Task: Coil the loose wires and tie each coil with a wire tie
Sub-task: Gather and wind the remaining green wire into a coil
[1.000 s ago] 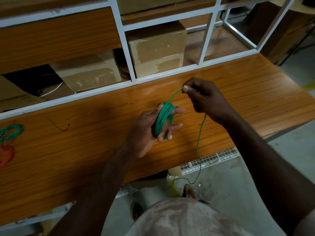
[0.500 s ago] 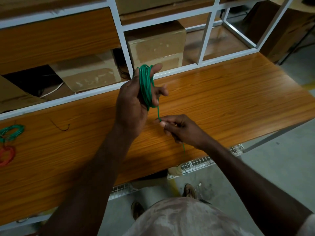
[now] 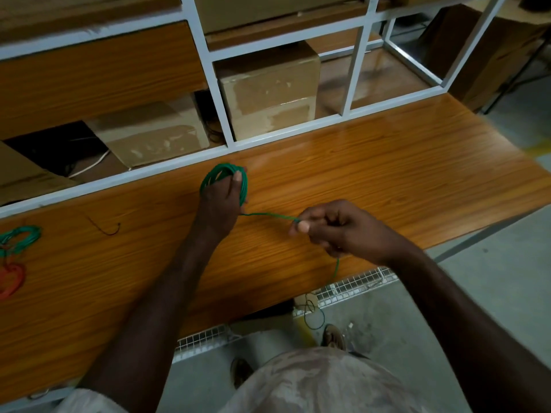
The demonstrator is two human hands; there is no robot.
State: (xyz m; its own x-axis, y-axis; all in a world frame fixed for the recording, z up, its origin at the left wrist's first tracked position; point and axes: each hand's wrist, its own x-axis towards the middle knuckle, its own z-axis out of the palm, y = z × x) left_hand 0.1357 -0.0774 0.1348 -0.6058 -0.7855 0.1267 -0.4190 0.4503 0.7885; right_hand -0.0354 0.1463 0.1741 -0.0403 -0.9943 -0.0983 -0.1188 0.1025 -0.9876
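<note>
Bare tabletop (image 3: 387, 174) right of hands — white frame (image 3: 268, 138) blocks behind.

Dim, warm light with a soft sheen on the wooden tabletop (image 3: 372, 162); wide-angle bending and blur at edges.

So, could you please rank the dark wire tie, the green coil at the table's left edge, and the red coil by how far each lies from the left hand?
1. Dark wire tie, on the table just left of the left hand.
2. Green coil, at the far-left edge.
3. Red coil, at the far-left edge, nearer the person than the green one.
</note>
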